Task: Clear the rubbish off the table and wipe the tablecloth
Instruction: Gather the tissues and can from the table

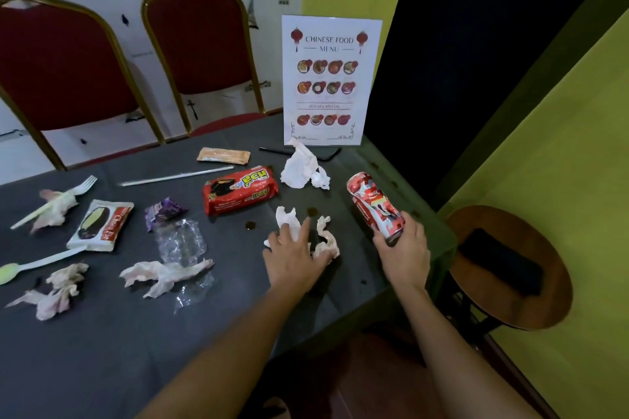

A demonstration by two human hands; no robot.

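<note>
- Your right hand (403,248) grips the crushed red can (376,206) by its lower end, tilted, near the worktop's (102,333) right edge; keep that grip firm.
- Your left hand (294,257) lies spread over a crumpled tissue (323,236); close the fingers to bunch it whole.
- Wrappers, tissues and cutlery lie scattered to the left; gather before wiping the grey tablecloth (238,282).

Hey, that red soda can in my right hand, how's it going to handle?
The red soda can looks dented, so probably empty and light. Its crushed side should keep it from rolling far. The right hand grips only its base, so it might tip.
</note>
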